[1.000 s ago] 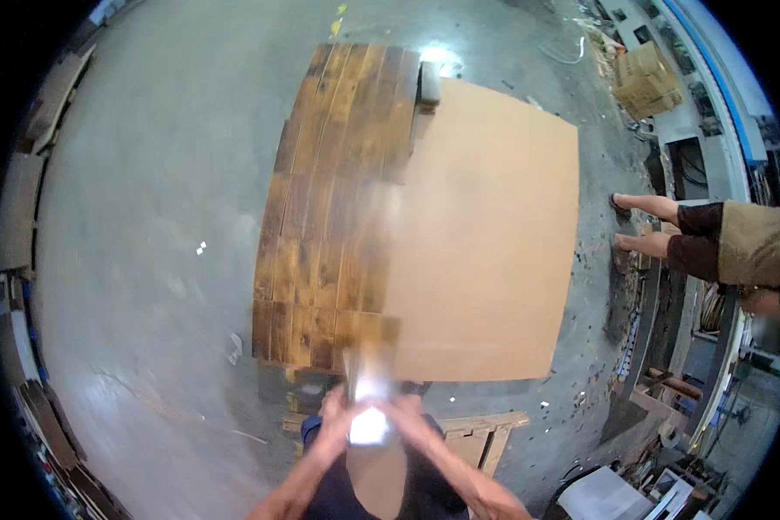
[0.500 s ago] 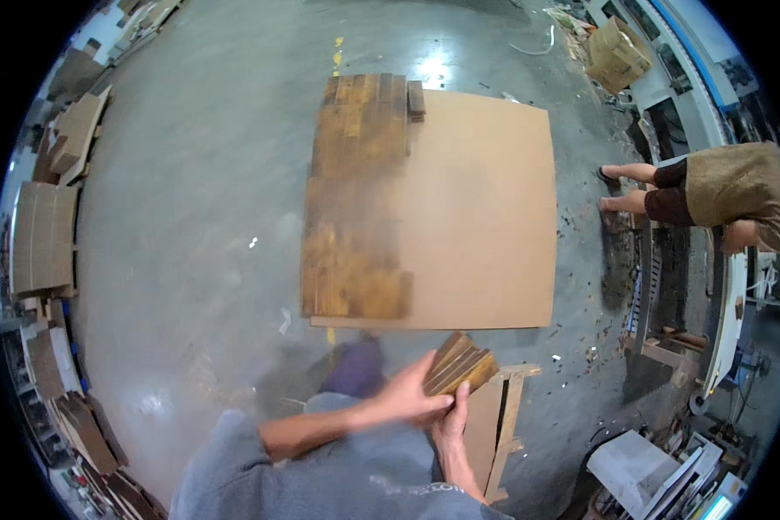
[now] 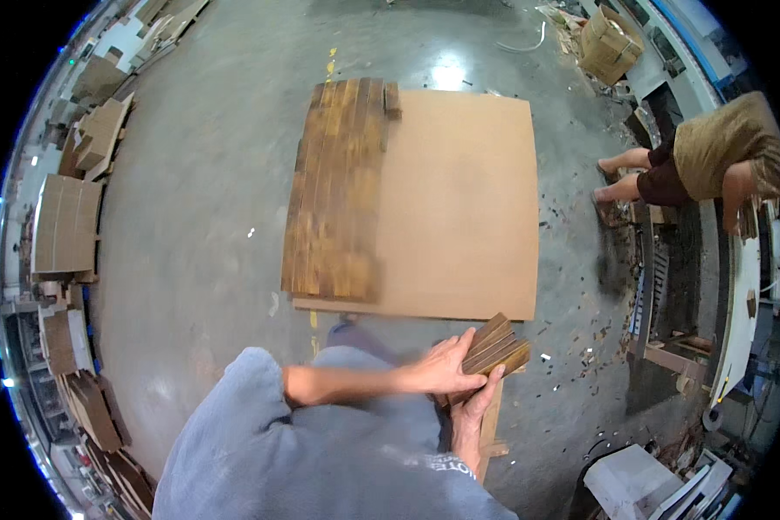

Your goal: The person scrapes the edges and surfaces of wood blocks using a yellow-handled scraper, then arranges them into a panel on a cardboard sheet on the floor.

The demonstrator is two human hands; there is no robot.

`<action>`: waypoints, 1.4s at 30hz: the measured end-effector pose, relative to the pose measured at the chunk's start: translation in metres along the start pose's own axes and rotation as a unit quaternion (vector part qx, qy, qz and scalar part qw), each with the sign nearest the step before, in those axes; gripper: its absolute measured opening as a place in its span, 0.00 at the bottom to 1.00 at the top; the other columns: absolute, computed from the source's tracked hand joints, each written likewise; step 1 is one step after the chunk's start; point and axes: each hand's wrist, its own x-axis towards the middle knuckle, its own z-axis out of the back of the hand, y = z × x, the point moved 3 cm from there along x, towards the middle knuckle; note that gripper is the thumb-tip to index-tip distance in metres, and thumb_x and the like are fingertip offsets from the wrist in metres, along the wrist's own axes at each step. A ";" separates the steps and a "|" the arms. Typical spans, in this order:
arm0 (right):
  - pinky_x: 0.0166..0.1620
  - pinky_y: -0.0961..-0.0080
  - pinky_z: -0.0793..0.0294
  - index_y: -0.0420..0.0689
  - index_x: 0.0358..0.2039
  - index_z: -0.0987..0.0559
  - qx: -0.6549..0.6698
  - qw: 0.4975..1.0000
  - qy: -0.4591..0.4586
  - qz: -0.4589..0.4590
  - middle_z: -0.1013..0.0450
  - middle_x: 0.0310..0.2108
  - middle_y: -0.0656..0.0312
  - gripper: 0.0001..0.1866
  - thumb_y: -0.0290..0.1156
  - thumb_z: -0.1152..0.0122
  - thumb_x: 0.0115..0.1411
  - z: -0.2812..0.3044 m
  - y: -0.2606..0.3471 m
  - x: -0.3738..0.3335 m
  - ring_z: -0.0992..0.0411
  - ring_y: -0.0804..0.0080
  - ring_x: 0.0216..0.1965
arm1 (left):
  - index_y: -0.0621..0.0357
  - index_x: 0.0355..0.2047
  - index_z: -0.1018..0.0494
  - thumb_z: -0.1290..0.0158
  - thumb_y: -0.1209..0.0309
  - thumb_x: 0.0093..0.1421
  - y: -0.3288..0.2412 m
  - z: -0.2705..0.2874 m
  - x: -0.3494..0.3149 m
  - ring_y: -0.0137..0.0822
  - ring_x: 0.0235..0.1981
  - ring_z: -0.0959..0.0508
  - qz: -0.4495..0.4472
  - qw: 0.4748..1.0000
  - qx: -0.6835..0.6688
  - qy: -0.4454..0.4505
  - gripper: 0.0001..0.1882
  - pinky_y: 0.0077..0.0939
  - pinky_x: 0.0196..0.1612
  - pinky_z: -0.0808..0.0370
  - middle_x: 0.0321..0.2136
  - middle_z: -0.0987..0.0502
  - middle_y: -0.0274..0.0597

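Observation:
Between my two hands is a small bundle of short brown wood strips point(image 3: 497, 348), slanting up to the right just below the sheet's near edge. My left hand point(image 3: 446, 364) is closed on its left side. Under its lower end, my right hand point(image 3: 475, 414) is wrapped round with the thumb along the side. Ahead lies a large tan sheet point(image 3: 459, 208), its left part covered by rows of dark brown wood strips point(image 3: 334, 191). A few short strips point(image 3: 393, 100) sit beside the far end of those rows.
Close behind my right hand stands a wooden frame point(image 3: 492, 433). At the right, a person point(image 3: 719, 152) works at a long bench point(image 3: 737, 329). Stacked boards point(image 3: 65, 224) line the left side; a cardboard box point(image 3: 611, 45) stands far right. Scraps litter the floor.
Both hands and the bundle have moved right and slightly up in the picture. The sheet with its strips has shifted left in view. The person at the right has bent an arm toward the bench.

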 end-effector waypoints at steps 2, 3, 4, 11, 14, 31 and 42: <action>0.64 0.58 0.32 0.42 0.67 0.38 0.014 0.999 -0.007 -0.029 0.35 0.63 0.52 0.46 0.69 0.52 0.64 0.025 0.058 0.000 0.34 0.57 0.63 | 0.78 0.64 0.45 0.38 0.51 0.51 -0.038 -0.039 0.025 0.61 0.57 0.28 -0.012 1.000 0.001 0.021 0.51 0.46 0.59 0.30 0.54 0.30 0.72; 0.64 0.58 0.32 0.41 0.67 0.38 0.029 0.999 -0.017 -0.029 0.35 0.63 0.52 0.46 0.69 0.52 0.64 0.043 0.087 0.000 0.34 0.57 0.62 | 0.77 0.64 0.44 0.38 0.50 0.51 -0.059 -0.062 0.035 0.60 0.57 0.28 -0.023 0.999 0.009 0.023 0.51 0.46 0.60 0.30 0.54 0.30 0.71; 0.62 0.60 0.31 0.38 0.66 0.38 0.060 0.998 -0.016 -0.013 0.33 0.61 0.52 0.46 0.67 0.52 0.65 0.062 0.113 0.001 0.32 0.58 0.61 | 0.76 0.64 0.44 0.38 0.50 0.51 -0.080 -0.085 0.045 0.59 0.58 0.28 -0.045 0.998 0.021 0.028 0.51 0.46 0.60 0.30 0.55 0.29 0.70; 0.59 0.64 0.29 0.38 0.64 0.33 0.003 0.992 -0.073 0.102 0.28 0.57 0.53 0.37 0.59 0.55 0.71 0.172 0.253 -0.026 0.29 0.61 0.57 | 0.71 0.70 0.51 0.35 0.53 0.54 -0.199 -0.208 0.086 0.49 0.64 0.32 -0.059 0.966 -0.125 0.217 0.54 0.37 0.66 0.35 0.62 0.33 0.63; 0.57 0.64 0.27 0.39 0.64 0.32 0.061 0.968 -0.162 0.180 0.28 0.57 0.54 0.36 0.59 0.54 0.71 0.286 0.231 -0.007 0.28 0.61 0.56 | 0.72 0.70 0.51 0.35 0.52 0.55 -0.229 -0.272 0.108 0.49 0.65 0.33 -0.077 0.949 -0.077 0.296 0.55 0.38 0.66 0.35 0.63 0.34 0.62; 0.58 0.62 0.29 0.38 0.64 0.35 0.123 0.918 -0.281 0.250 0.30 0.58 0.53 0.36 0.55 0.48 0.70 0.487 0.546 0.136 0.30 0.61 0.57 | 0.76 0.71 0.57 0.32 0.59 0.53 -0.466 -0.528 0.383 0.50 0.71 0.42 -0.033 0.882 -0.022 0.470 0.58 0.38 0.71 0.45 0.69 0.44 0.65; 0.56 0.68 0.28 0.36 0.65 0.32 -0.036 0.893 -0.265 0.362 0.28 0.55 0.52 0.35 0.46 0.38 0.66 0.577 0.829 0.237 0.29 0.67 0.54 | 0.70 0.68 0.43 0.36 0.65 0.47 -0.657 -0.621 0.568 0.46 0.59 0.28 -0.110 0.954 -0.046 0.275 0.50 0.37 0.63 0.32 0.57 0.27 0.58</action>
